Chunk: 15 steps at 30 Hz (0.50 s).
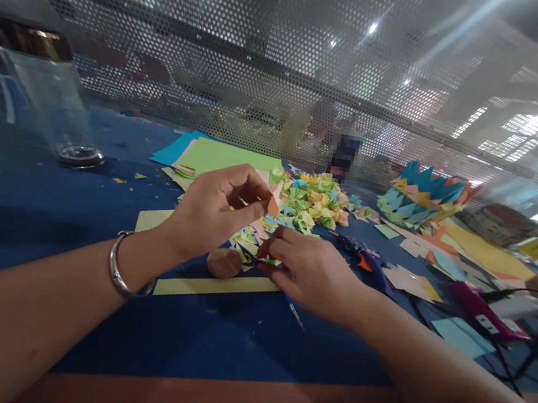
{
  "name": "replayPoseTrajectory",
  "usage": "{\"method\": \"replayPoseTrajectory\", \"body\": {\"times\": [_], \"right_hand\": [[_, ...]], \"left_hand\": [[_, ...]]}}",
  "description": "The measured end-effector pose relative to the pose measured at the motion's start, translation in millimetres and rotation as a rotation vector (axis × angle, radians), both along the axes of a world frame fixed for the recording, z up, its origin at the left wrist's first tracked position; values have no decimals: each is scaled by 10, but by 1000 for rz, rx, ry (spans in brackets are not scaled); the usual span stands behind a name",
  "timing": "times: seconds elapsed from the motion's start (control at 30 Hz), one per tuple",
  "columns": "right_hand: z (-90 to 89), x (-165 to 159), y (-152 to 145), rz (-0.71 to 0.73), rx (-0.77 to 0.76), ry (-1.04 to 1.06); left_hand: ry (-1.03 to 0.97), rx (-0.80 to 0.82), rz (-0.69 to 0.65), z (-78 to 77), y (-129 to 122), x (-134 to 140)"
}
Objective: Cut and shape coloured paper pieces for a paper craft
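Note:
My left hand [220, 211], with a silver bangle at its wrist, pinches a small piece of folded orange paper [275, 202] between thumb and fingertips, above the table. Lower and to the right, my right hand [312, 268] is curled down close to the tabletop. Its fingertips meet at a small dark item [248, 257] among paper scraps; I cannot make out what that is. Just left of these fingers sits a round brown wooden piece [224, 263]. A pale yellow paper strip [216, 286] runs below it, and a thin pen-like tool [295, 314] lies under my right hand.
Behind my hands is a heap of folded paper pieces [314, 198] beside green sheets [235, 156]. A glass bottle [57, 96] stands left. On the right are a layered paper crown-like ring [421, 197], a blue glue gun [375, 268] and a magenta power strip [482, 311] with cables.

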State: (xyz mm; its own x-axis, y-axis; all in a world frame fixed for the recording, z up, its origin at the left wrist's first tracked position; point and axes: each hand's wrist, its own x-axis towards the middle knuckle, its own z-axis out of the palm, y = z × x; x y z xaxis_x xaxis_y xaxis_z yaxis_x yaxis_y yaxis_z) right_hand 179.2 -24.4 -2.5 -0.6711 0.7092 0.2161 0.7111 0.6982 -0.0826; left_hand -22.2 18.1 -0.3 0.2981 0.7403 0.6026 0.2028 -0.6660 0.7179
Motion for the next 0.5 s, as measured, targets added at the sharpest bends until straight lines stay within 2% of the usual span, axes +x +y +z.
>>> {"method": "replayPoseTrajectory", "body": {"times": [0.2, 0.5], "right_hand": [[-104, -105, 128, 38, 53, -158], [-196, -103, 175, 36, 67, -136]], "left_hand": [[-23, -9, -12, -11, 28, -2], [-11, -39, 14, -62, 78, 6]]}}
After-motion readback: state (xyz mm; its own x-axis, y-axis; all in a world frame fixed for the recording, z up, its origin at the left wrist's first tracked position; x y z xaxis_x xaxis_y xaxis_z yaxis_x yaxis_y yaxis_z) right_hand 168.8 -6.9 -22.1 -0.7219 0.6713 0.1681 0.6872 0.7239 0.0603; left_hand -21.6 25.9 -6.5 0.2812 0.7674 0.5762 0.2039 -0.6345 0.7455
